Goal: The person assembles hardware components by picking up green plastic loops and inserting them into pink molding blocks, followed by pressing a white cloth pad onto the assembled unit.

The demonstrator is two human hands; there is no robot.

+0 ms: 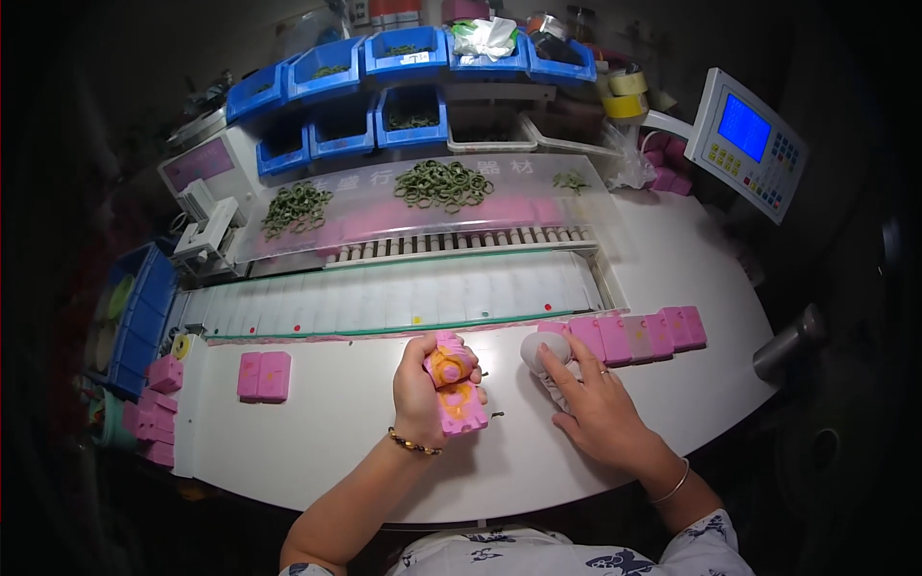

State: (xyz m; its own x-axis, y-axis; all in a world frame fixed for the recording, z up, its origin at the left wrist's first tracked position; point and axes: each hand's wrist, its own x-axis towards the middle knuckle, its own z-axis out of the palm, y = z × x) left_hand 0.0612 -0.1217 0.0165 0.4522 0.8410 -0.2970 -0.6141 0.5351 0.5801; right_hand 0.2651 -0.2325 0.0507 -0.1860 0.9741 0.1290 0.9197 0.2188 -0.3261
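Observation:
My left hand is closed around an opened pink block mould, its two halves spread apart and tilted. Orange-yellow stains surround the hollows on their inner faces. To the right, the fingers of my right hand rest bent over a rounded white cloth bundle standing on the white table; its kind is not clear. Just beyond that hand runs a row of pink blocks, side by side. Two small dark scraps lie close to the mould.
Two more pink blocks sit at the left, with a stack by the table's edge. Behind runs a white conveyor. Green rings lie on a clear cover below blue bins. A control panel stands far right.

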